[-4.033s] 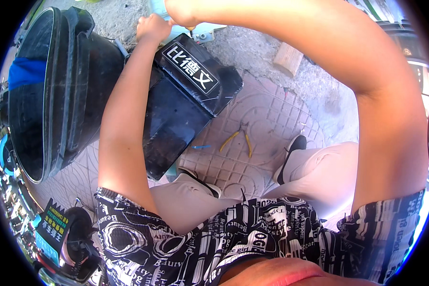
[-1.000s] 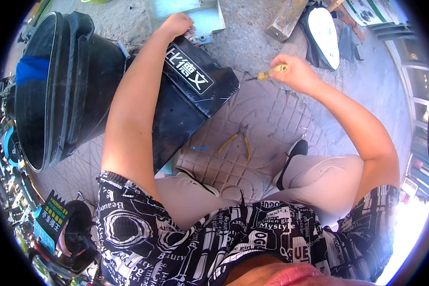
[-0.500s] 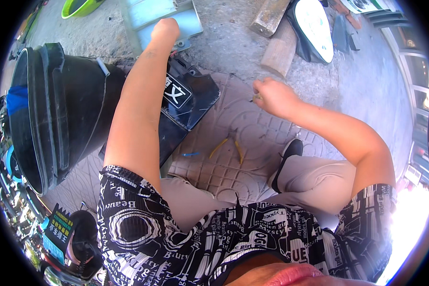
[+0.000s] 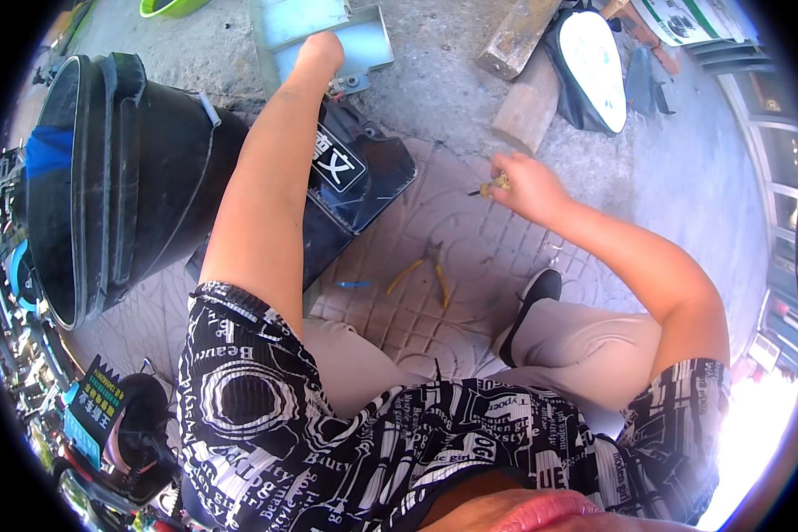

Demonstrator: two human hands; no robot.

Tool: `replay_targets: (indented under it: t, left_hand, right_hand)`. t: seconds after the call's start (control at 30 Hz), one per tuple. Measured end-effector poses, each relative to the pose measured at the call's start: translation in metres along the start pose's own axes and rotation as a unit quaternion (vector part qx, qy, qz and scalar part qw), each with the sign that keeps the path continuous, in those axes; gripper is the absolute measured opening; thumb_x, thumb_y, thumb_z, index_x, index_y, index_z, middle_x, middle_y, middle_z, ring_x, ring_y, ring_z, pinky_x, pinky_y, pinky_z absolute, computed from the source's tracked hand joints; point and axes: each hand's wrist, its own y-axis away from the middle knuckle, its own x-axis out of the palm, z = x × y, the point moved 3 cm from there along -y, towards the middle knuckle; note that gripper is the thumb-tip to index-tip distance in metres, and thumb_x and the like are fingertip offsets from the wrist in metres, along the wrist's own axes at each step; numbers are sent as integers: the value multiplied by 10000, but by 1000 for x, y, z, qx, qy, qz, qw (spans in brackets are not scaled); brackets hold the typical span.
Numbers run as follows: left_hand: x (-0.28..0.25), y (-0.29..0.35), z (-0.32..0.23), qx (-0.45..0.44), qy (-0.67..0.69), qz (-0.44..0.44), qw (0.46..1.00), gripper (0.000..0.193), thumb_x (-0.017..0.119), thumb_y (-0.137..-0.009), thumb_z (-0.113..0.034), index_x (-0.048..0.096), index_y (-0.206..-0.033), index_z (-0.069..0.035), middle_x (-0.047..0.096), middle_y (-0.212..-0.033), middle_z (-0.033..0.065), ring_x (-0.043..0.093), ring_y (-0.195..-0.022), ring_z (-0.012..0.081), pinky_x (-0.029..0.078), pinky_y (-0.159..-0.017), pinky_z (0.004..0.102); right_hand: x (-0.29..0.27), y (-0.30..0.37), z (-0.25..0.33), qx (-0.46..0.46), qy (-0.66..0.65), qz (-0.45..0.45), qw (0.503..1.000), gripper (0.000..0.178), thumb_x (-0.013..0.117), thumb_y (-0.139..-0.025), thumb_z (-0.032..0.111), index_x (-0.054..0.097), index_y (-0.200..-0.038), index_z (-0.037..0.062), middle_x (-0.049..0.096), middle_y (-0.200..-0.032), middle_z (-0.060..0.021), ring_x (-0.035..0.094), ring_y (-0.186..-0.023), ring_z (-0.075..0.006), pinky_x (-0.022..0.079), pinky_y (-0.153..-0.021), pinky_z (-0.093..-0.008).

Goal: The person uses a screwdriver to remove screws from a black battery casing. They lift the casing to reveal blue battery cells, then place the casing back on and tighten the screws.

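My left hand (image 4: 322, 51) reaches over a pale blue-grey tray with compartments (image 4: 379, 35); its fingers are hidden behind the back of the hand. A small metal bracket-like part (image 4: 353, 82) lies by my left wrist at the tray's near edge. On the right, my right hand (image 4: 530, 184) is closed around a screwdriver with a yellowish handle (image 4: 502, 181), its short dark tip pointing left. Below my left forearm lies a dark plastic panel (image 4: 372, 191) with a black-and-white plate on it, partly covered by the arm.
Yellow-handled pliers (image 4: 430, 270) and a thin blue strip (image 4: 354, 285) lie on the paving. A large black bucket (image 4: 141, 186) lies tipped at the left. Wooden blocks (image 4: 525, 106) and a black-and-white teardrop-shaped part (image 4: 587, 66) are at the back right. A green basin (image 4: 170, 7) stands far left.
The view has shifted slightly. My right hand has turned a little, showing more of the screwdriver. My left hand stays over the tray.
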Motion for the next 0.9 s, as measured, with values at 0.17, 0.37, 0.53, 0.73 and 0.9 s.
replay_targets:
  t: [0.17,0.37,0.53,0.73,0.9]
  left_hand:
    - [19,-8,19,12,47,31,998,246,631,-762,-113,668,-973,10,653,-1053,211,635,-972,364,529,-814,425]
    - [11,8,-15,12,9,33,999,237,623,-773,-111,659,-985,-12,656,-1049,200,632,-970,368,527,-803,433]
    - [3,11,-10,67,-6,15,998,180,599,-804,-80,653,-960,-7,672,-985,187,649,-886,342,527,-737,414]
    - [-46,57,-7,151,441,81,881,245,657,-864,-226,631,-953,0,608,-764,17,571,-701,82,469,-622,232]
    - [-69,112,-37,163,381,242,878,251,638,-881,-222,644,-1006,-4,630,-835,22,585,-776,96,470,-676,247]
  right_hand:
    - [3,-2,3,-5,-3,7,1000,250,680,-755,227,570,-929,85,595,-900,-164,604,-853,-365,492,-711,-448]
    - [0,6,1,7,17,7,1000,228,665,-768,217,573,-933,89,590,-908,-157,610,-846,-354,497,-706,-449]
    - [5,5,8,-9,20,20,1000,215,652,-770,202,576,-938,91,583,-902,-155,613,-837,-353,499,-701,-450]
    - [2,6,5,-4,20,8,1000,229,657,-761,196,575,-942,83,580,-895,-161,611,-836,-357,496,-701,-448]
    - [3,2,-6,-7,0,-6,1000,233,659,-756,192,570,-944,87,582,-888,-161,608,-840,-360,494,-702,-449]
